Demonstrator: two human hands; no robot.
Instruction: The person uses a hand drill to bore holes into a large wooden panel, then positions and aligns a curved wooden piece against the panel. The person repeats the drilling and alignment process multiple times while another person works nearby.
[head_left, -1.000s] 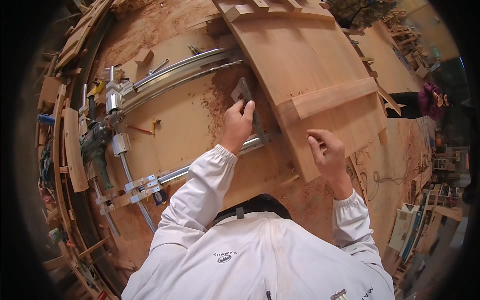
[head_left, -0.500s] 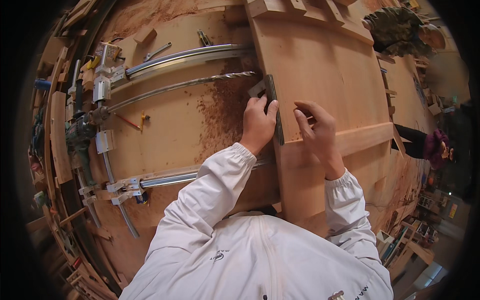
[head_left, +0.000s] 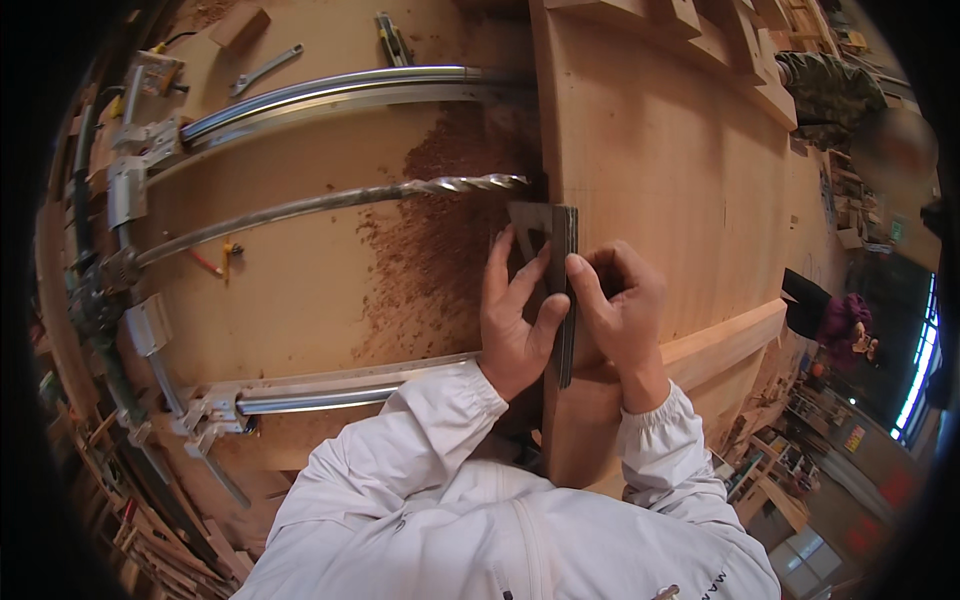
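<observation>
From over here I see the upper rail (head_left: 330, 90) as polished metal, smooth and glossy. The drill bit (head_left: 465, 184) has shiny metal flutes and a duller shaft. The triangular square (head_left: 566, 238) looks matt; I can't tell metal from plastic. The slab (head_left: 680, 190) is smooth wood, the bench (head_left: 270, 285) matt wood, the shavings (head_left: 430, 260) rough and flaky, the jacket (head_left: 400, 435) creased, matt cloth.

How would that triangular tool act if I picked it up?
The triangular tool probably stays stiff; its edges look straight. It likely won't roll, being flat-sided. Its dark bar looks thicker than the plate, so that side may feel heavier.
</observation>
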